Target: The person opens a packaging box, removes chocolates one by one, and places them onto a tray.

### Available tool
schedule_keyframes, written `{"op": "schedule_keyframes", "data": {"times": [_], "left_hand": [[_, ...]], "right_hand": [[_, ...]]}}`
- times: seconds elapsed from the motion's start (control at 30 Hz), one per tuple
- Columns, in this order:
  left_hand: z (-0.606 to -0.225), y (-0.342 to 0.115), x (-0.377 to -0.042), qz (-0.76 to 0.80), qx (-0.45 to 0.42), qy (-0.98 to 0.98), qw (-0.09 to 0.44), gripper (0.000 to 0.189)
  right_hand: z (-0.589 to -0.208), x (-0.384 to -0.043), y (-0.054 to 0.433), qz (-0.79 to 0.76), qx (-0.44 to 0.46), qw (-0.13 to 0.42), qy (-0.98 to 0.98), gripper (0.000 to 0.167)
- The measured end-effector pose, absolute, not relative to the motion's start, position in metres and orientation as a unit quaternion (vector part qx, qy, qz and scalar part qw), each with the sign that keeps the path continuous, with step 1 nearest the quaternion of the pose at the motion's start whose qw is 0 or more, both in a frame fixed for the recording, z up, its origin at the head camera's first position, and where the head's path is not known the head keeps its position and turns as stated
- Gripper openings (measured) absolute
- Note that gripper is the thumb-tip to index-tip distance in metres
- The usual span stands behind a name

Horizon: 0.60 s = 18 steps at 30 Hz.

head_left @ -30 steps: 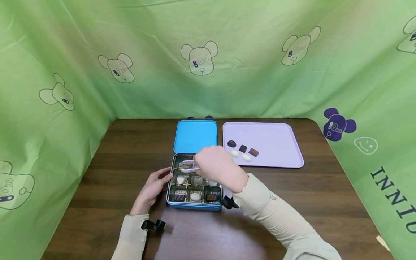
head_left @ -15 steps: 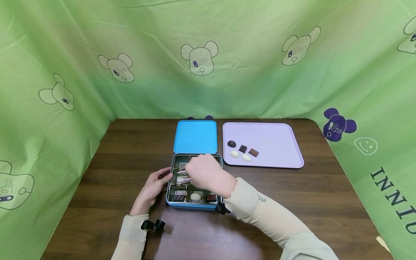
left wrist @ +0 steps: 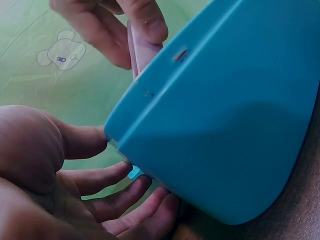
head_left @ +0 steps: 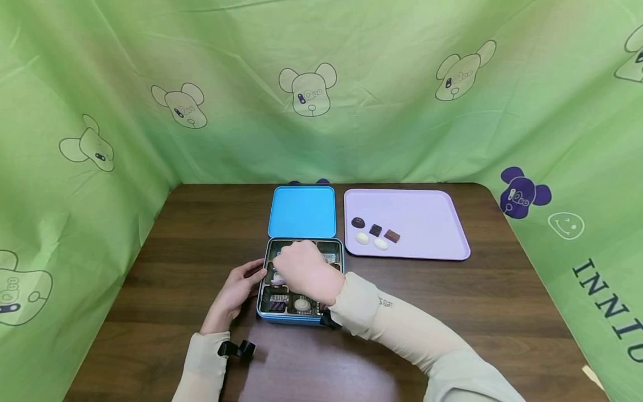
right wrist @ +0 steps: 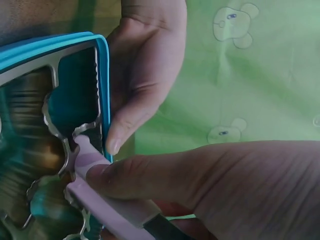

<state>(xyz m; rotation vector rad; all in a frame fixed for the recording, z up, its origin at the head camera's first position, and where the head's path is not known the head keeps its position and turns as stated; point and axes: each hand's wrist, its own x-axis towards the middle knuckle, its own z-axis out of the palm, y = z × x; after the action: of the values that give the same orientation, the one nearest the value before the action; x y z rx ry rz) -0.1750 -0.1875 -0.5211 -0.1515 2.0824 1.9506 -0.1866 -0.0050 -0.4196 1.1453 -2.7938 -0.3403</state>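
A blue tin [head_left: 301, 319] with a divided insert stands in front of me. My left hand [head_left: 237, 289] rests at its left side, thumb on the rim and fingers along the wall. Over the tin, my right hand [head_left: 307, 272] grips lilac tongs [right wrist: 102, 204]. Their tips reach into the middle-left compartment, where something whitish shows; whether they pinch it I cannot tell. A dark striped chocolate [head_left: 277, 306] lies in the front-left compartment, beside a white oval chocolate [head_left: 302, 305]. The right hand and wrist hide much of the tin's middle and right.
The tin's blue lid [head_left: 302, 212] lies flat behind it. A lilac tray [head_left: 427, 223] to the right bears several chocolates, including a dark round one [head_left: 358, 222] and a brown block [head_left: 392, 236]. Green printed cloth [head_left: 311, 151] hangs around the wooden table [head_left: 216, 212].
My right hand has moved left and a little toward me with the tongs, from the back-left compartment down into the middle-left one. The left hand and the tin have stayed in place.
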Motion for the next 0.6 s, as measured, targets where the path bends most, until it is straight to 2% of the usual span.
{"op": "schedule_keyframes", "data": {"times": [0.3,0.6], "left_hand": [[-0.524,-0.187,-0.176,0.668,-0.067,0.728,0.14,0.045],[-0.524,-0.187,-0.175,0.656,-0.064,0.739,0.139,0.047]], "right_hand": [[-0.419,-0.189,-0.022,-0.141,0.348,0.008,-0.927,0.027],[-0.41,-0.191,-0.033,-0.173,0.337,-0.028,-0.925,0.019]]}}
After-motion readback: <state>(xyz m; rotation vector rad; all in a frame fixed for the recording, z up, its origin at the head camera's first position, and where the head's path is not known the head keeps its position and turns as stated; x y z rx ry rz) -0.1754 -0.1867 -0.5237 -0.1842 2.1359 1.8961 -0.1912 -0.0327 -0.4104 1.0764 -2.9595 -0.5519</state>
